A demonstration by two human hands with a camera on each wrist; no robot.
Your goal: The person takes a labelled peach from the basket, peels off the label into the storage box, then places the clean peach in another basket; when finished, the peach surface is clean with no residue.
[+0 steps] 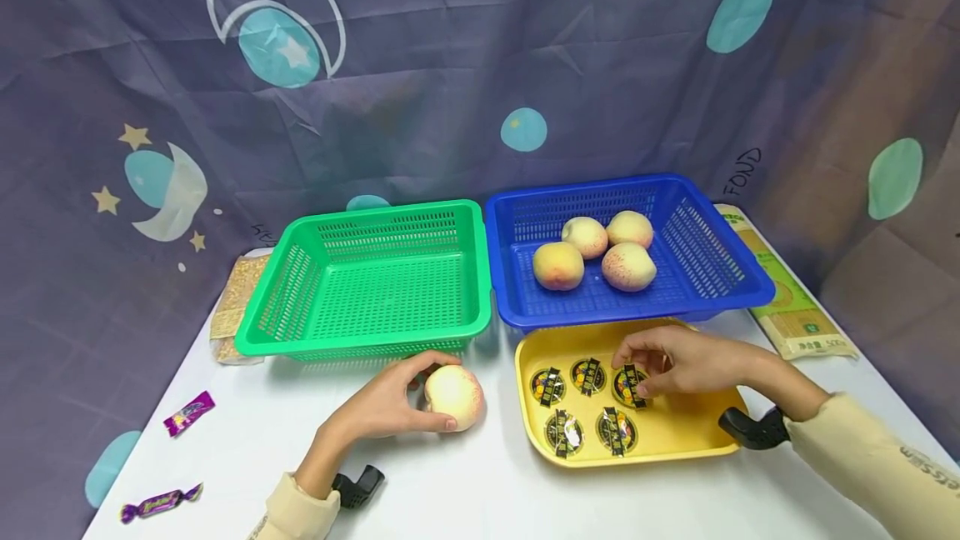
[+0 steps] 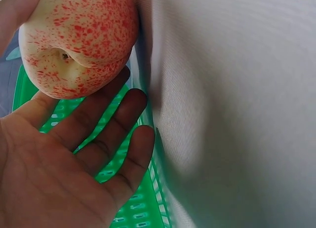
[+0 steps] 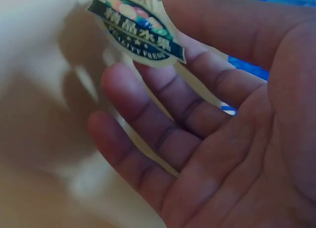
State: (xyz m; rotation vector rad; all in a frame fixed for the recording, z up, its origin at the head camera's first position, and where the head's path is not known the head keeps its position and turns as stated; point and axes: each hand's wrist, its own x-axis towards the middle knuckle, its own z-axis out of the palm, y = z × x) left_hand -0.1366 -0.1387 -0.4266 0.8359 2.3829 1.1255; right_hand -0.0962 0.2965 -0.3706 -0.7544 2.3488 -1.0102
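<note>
My left hand (image 1: pixel 386 402) grips a pale peach (image 1: pixel 454 397) with red speckles, low over the white table in front of the green basket. Thumb and fingers lie around the fruit, and the dimpled end of it shows in the left wrist view. Inside the yellow tray (image 1: pixel 675 436), my right hand (image 1: pixel 686 359) pinches a round black-and-gold fruit sticker (image 3: pixel 140 33) printed with fruit and Chinese characters. The right wrist view has the sticker at the thumb and fingertips, its printed face showing. Several similar stickers (image 1: pixel 588 377) lie on the tray's bottom.
Behind stand a green basket (image 1: pixel 480 273) and a blue basket (image 1: pixel 517 307) with several peaches (image 1: pixel 628 266) in it. A grain bag (image 1: pixel 234 307) lies at the left, a green-yellow packet (image 1: pixel 795 307) at the right. Two purple wrapped candies (image 1: pixel 189 413) lie on the table's left side.
</note>
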